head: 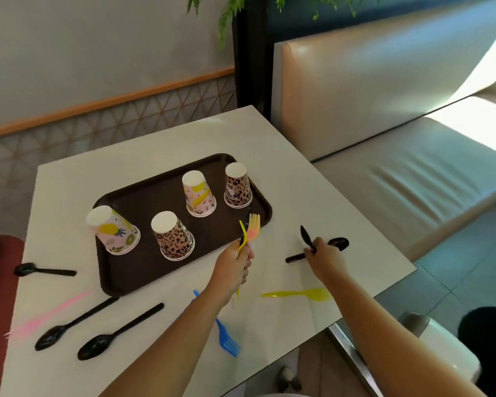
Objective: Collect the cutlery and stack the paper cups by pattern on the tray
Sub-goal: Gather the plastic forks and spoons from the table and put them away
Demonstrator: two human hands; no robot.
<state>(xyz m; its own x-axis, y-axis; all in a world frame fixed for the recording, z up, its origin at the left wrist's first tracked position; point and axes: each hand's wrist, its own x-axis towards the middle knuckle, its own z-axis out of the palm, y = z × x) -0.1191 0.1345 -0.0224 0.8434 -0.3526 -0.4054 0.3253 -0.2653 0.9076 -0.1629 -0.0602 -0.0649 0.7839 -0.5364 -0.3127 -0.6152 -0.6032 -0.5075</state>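
My left hand (236, 260) grips a pink plastic fork (253, 231) and yellow plastic cutlery (243, 234) at the near right rim of the dark brown tray (121, 282), which carries four upturned paper cups (172, 235). My right hand (321, 253) pinches a black plastic spoon (306, 237) above another black spoon (338, 243) lying on the white table (284, 181).

Left hand (236, 260) raised mid-scene, fingers curled in a grip. Right hand (322, 255) extended further right, lowered, fingers closed in a pinch. Both forearms bare.
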